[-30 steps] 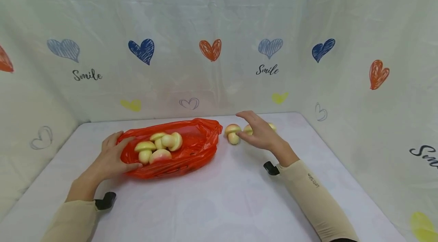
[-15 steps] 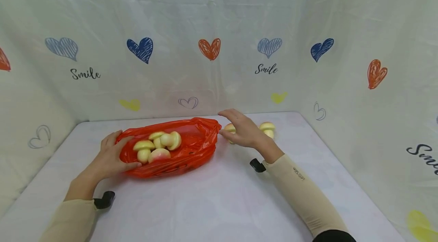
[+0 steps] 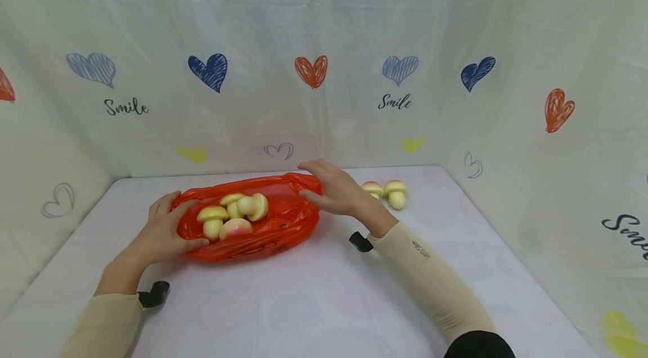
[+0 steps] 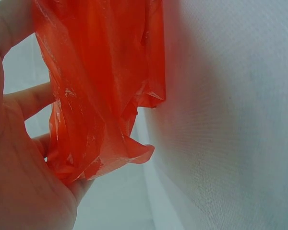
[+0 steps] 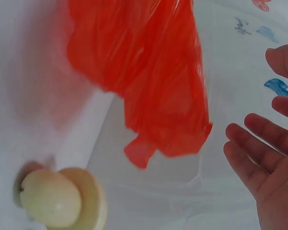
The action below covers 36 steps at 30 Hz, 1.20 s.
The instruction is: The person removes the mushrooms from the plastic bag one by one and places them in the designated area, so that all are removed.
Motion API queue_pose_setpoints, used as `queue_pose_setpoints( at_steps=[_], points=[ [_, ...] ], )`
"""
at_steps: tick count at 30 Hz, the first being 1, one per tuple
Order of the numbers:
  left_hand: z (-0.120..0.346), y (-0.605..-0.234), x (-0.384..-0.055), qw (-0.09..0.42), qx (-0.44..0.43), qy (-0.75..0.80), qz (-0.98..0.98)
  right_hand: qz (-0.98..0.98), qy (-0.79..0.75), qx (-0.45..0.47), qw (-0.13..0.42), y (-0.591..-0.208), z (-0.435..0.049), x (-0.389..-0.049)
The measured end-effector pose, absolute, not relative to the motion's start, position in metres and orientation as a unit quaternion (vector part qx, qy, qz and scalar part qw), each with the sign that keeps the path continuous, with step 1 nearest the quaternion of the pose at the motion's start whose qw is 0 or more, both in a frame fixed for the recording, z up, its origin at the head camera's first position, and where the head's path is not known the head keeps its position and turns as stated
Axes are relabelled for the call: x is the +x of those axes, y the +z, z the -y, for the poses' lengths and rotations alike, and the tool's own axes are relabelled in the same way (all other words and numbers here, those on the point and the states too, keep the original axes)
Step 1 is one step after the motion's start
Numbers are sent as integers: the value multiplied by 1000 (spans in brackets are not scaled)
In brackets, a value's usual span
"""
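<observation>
A red plastic bag lies open on the table with several toy mushrooms inside it, yellow-capped or pinkish. My left hand grips the bag's left end, its thumb at the front rim and its fingers at the back. In the left wrist view the fingers pass behind the red plastic. At the bag's right end is my right hand, fingers extended. The right wrist view has that hand apart from the bag, holding nothing.
Two mushrooms, a pink-topped one and a yellowish one, stand on the white table to the right. The right wrist view shows a pale mushroom beside the bag. A heart-printed sheet hangs behind.
My right hand has moved left from above the loose mushrooms to the bag's right end. Mushrooms it covered now show, while the nearest one is hidden. My left hand stays on the bag.
</observation>
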State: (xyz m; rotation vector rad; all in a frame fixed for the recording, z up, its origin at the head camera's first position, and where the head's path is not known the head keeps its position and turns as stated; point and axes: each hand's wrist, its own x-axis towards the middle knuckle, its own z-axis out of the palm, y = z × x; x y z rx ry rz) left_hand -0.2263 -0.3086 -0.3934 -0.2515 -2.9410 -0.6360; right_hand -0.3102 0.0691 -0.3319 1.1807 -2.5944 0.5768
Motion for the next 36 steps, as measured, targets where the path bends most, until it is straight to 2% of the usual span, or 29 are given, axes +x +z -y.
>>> queue_pose_setpoints(
  at_steps=[11, 27, 36],
  points=[
    [309, -392, -224, 59, -82, -214, 971, 869, 189, 447, 91, -341, -25, -306],
    [309, -392, -224, 62, -84, -215, 971, 902, 167, 399, -5, -367, 22, -315],
    [307, -390, -225, 60, -83, -211, 972, 914, 148, 378, -5, -380, 34, -321]
  ],
)
